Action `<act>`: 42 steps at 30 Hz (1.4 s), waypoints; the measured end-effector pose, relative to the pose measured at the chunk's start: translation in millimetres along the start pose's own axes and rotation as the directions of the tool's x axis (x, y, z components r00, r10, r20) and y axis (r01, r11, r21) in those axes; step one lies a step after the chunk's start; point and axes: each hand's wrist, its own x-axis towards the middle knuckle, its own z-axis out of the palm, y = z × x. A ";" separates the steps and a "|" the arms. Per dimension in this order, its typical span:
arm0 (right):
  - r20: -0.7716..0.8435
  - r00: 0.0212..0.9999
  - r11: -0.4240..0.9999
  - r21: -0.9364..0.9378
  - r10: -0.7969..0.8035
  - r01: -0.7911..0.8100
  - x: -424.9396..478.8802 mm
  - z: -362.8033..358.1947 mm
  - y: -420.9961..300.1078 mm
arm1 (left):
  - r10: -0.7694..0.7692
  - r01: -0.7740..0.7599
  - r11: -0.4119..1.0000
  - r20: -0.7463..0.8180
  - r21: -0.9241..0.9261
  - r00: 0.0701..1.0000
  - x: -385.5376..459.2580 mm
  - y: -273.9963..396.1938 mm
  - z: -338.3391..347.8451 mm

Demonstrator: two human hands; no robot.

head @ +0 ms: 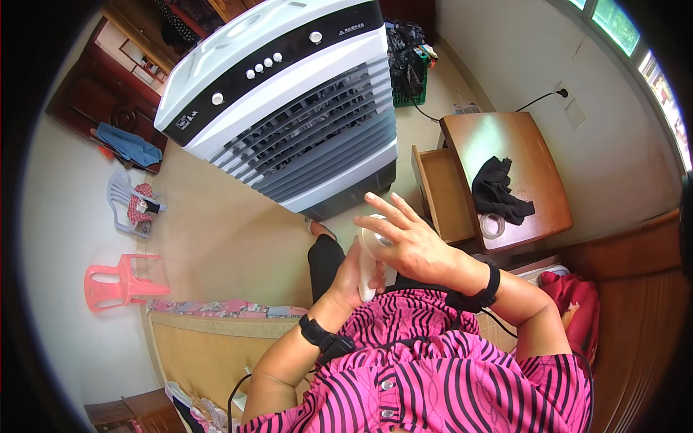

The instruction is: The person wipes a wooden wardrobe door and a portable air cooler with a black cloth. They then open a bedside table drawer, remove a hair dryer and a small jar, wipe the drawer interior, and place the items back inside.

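Note:
My left hand (349, 276) is wrapped around the handle of a white handheld device (367, 270), held tilted in front of my waist. The device has a round head at its upper end; its exact kind is hard to tell. Over that head lies my right hand (417, 246), with thumb and index finger against its sides and the other fingers raised. My right palm and fingers hide much of the head. On the wooden nightstand (520, 140) to the right, a crumpled black cloth (501, 192) lies beside a clear round plastic piece (492, 226).
A large evaporative air cooler (303, 130) stands ahead. The nightstand's drawer (444, 189) is pulled out. A pink plastic chair (108, 287) and a pale one (120, 197) are at left, a bed edge (216, 335) nearer. A green basket (414, 94) and power cord (536, 102) are beyond.

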 end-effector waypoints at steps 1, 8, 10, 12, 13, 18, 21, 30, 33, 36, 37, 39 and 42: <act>0.006 1.000 1.000 0.019 0.001 -0.001 0.9 0.0 0.2 | -0.006 0.006 1.000 0.008 -0.008 1.000 0.4 0.0 -0.8; -0.113 0.993 0.996 0.087 0.032 -0.022 -3.9 15.6 3.4 | 0.001 -0.001 1.000 0.042 -0.019 0.999 -1.7 1.1 0.9; -0.141 0.990 0.996 0.090 0.025 -0.012 -7.4 19.5 5.4 | 0.016 -0.015 1.000 0.046 -0.016 0.999 -2.8 2.1 1.9; -0.171 0.985 0.996 0.093 0.015 0.001 -10.3 16.9 4.3 | 0.023 -0.023 1.000 0.046 -0.013 0.999 -3.0 2.5 2.0; -0.186 0.982 0.996 0.094 0.010 0.008 -11.2 16.2 3.8 | 0.021 -0.021 1.000 0.048 -0.013 0.999 -3.5 2.8 3.4; -0.330 0.944 0.988 0.152 0.024 0.028 -18.3 25.4 7.8 | 0.044 -0.044 0.999 0.042 0.002 0.998 -5.9 5.6 11.0; -0.354 0.933 0.982 0.188 0.065 0.003 -21.1 23.9 8.1 | 0.060 -0.059 0.998 0.056 -0.004 0.997 -6.3 5.4 4.9; -0.275 0.914 0.904 0.390 0.298 -0.178 -22.4 12.6 -2.8 | 0.063 -0.051 0.996 0.163 -0.075 0.985 -15.8 9.8 13.8; -0.211 0.917 0.863 0.457 0.340 -0.215 -21.6 14.7 -2.8 | 0.081 -0.090 0.994 0.123 0.068 0.989 -18.2 11.9 23.7; -0.166 0.923 0.856 0.457 0.347 -0.240 -22.1 15.9 -2.0 | 0.176 -0.205 0.972 0.233 0.110 0.957 -14.4 7.9 14.8; -0.147 0.931 0.855 0.464 0.333 -0.233 -22.8 15.5 -0.7 | 0.218 -0.243 0.963 0.191 0.114 0.957 -15.7 7.3 18.5; -0.109 0.946 0.850 0.479 0.306 -0.220 -24.9 15.1 1.7 | 0.278 -0.304 0.941 0.173 0.151 0.945 -12.8 11.7 14.7; -0.100 0.939 0.817 0.528 0.330 -0.230 -26.3 19.1 1.4 | 0.288 -0.317 0.940 0.201 0.129 0.936 -14.0 12.0 18.6</act>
